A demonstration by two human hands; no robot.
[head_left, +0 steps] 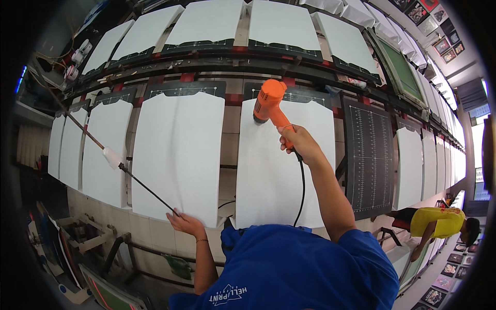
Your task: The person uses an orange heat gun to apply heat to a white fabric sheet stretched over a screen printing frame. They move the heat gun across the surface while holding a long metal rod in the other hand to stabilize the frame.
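An orange heat gun (pixel 270 105) is gripped by its handle in the right hand (pixel 301 143), fingers wrapped closed around it, with the nozzle aimed down at the upper part of a white fabric panel (pixel 274 175) laid on a long printing table (pixel 230 155). Its black power cord (pixel 301 191) is seen hanging from the handle down across the panel's lower right part. The left hand (pixel 185 223) is rested at the near bottom edge of the neighbouring white panel (pixel 178 155), fingers curled; a thin dark rod (pixel 103 150) with a white wrapped part is seen ending at that hand, though whether it is grasped cannot be told. A narrow gap of bare table is left between the two panels. To the right a bare black gridded platen (pixel 369 160) is exposed. Further white panels are ranged along a second row (pixel 206 23) beyond. At lower right, a person in a yellow shirt (pixel 436 222) is bent beside the table end.
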